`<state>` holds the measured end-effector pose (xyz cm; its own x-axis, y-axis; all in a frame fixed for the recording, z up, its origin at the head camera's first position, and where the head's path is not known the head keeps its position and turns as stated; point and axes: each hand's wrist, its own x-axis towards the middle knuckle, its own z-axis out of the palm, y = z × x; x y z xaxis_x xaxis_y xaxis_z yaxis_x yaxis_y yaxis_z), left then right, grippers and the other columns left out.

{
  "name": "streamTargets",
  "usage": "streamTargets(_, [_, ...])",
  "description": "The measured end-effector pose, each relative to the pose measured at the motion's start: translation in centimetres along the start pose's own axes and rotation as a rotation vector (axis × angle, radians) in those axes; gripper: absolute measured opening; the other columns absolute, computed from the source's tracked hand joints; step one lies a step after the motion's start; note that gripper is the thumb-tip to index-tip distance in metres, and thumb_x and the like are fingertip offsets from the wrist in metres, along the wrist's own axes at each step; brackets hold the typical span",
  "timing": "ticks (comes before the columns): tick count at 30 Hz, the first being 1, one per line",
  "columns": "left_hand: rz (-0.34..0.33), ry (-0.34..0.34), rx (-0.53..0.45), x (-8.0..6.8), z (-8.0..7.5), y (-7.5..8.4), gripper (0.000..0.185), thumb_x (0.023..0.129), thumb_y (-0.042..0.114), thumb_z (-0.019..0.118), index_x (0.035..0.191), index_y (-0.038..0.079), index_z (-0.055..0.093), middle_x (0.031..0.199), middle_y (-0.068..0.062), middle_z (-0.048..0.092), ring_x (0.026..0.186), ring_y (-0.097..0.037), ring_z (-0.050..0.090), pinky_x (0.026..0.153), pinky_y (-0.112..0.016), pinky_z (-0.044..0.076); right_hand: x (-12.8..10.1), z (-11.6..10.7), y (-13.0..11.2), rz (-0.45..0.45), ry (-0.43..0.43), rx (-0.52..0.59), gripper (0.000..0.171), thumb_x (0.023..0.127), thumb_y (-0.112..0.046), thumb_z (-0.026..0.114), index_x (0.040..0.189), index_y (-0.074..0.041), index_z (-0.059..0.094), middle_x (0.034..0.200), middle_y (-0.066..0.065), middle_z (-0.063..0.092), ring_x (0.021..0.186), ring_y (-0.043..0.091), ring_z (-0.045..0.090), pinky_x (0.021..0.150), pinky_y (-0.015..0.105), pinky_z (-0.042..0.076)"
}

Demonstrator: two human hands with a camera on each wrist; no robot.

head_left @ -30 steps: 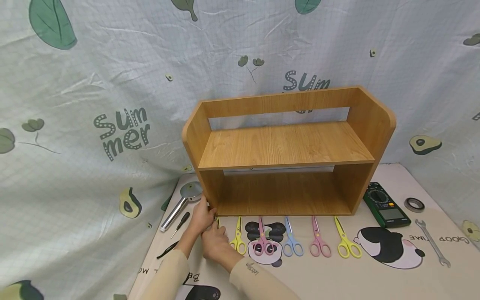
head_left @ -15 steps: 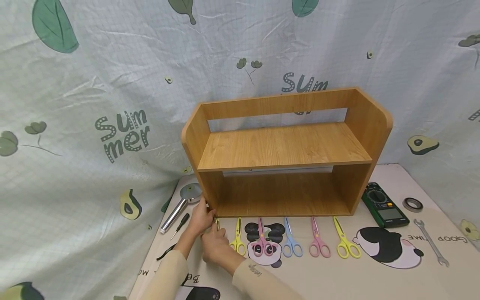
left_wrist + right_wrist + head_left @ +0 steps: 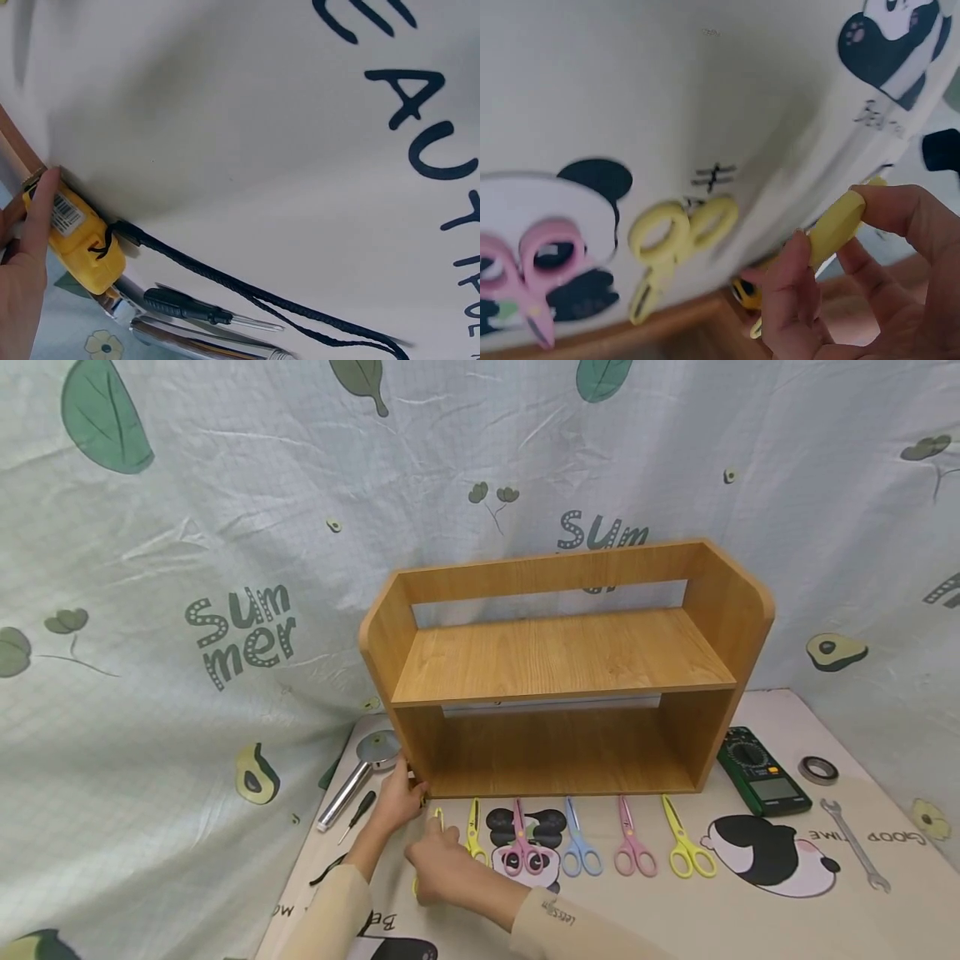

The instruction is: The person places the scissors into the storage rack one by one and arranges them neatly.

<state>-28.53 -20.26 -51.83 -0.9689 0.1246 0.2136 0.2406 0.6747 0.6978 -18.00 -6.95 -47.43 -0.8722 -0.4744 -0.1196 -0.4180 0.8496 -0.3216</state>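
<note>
My left hand point(image 3: 400, 797) rests at the lower left corner of the wooden shelf point(image 3: 562, 656). It holds a yellow tape measure point(image 3: 86, 244) there, and a black cord point(image 3: 240, 281) trails from the case. Just right of it, my right hand point(image 3: 450, 864) pinches yellow scissors point(image 3: 838, 223) between thumb and fingertips. Most of those scissors is hidden by the fingers. Beside this hand lies another yellow pair point(image 3: 474, 831). Pink scissors point(image 3: 520, 843), blue scissors point(image 3: 577, 843), pink scissors point(image 3: 632, 843) and yellow scissors point(image 3: 685, 843) continue the row along the shelf's front edge.
A chrome shower-head-like tool point(image 3: 347, 795) and a small black screwdriver point(image 3: 358, 814) lie to the left. Right of the shelf are a green multimeter point(image 3: 763, 772), a dark tape roll point(image 3: 818, 770) and a wrench point(image 3: 855, 843). A printed cloth point(image 3: 247, 527) hangs behind.
My right hand has drawn back from the left hand, slightly right and toward me, with the yellow scissors. The left hand stays at the shelf corner; the head view has shifted a little.
</note>
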Motion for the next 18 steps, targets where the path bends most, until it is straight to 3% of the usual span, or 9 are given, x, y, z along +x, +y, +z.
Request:
streamTargets(5, [0.056,0.027,-0.017,-0.3,-0.1,-0.2,0.06,0.093,-0.009,0.063,0.145,-0.005,0.034,0.126,-0.039,0.062,0.104,-0.05,0.071,0.075,-0.044,0.064,-2.1,-2.2,0.0,-0.058,0.013,-0.067,0.028,0.069,-0.017,0.086,0.078,-0.022,0.06,0.111,0.013,0.056,0.086,0.028,0.052,0.054,0.029,0.045])
streamTargets(11, [0.127,0.042,-0.038,-0.5,-0.1,-0.5,0.061,0.093,-0.008,0.063,0.146,-0.003,0.034,0.119,-0.04,0.063,0.096,-0.048,0.072,0.064,-0.034,0.061,-4.3,-5.6,-0.1,-0.108,-0.013,-0.129,0.027,0.07,-0.023,0.086,0.08,-0.025,0.061,0.119,0.014,0.058,0.089,0.03,0.056,0.052,0.029,0.048])
streamTargets(14, [0.105,0.034,-0.043,-0.4,-0.1,-0.3,0.061,0.093,-0.01,0.062,0.146,-0.004,0.034,0.12,-0.04,0.062,0.099,-0.05,0.072,0.065,-0.037,0.062,-5.1,-7.8,0.1,-0.148,-0.037,-0.109,0.026,0.072,-0.023,0.086,0.08,-0.025,0.061,0.114,0.012,0.058,0.087,0.025,0.054,0.053,0.025,0.045])
streamTargets(18, [0.049,0.016,-0.039,-0.2,-0.2,0.0,0.061,0.093,-0.01,0.064,0.146,-0.005,0.033,0.126,-0.04,0.062,0.106,-0.053,0.07,0.079,-0.05,0.064,-5.7,-11.1,0.4,-0.163,-0.061,-0.018,0.028,0.074,-0.022,0.087,0.083,-0.025,0.061,0.108,0.007,0.055,0.084,0.019,0.05,0.055,0.023,0.043])
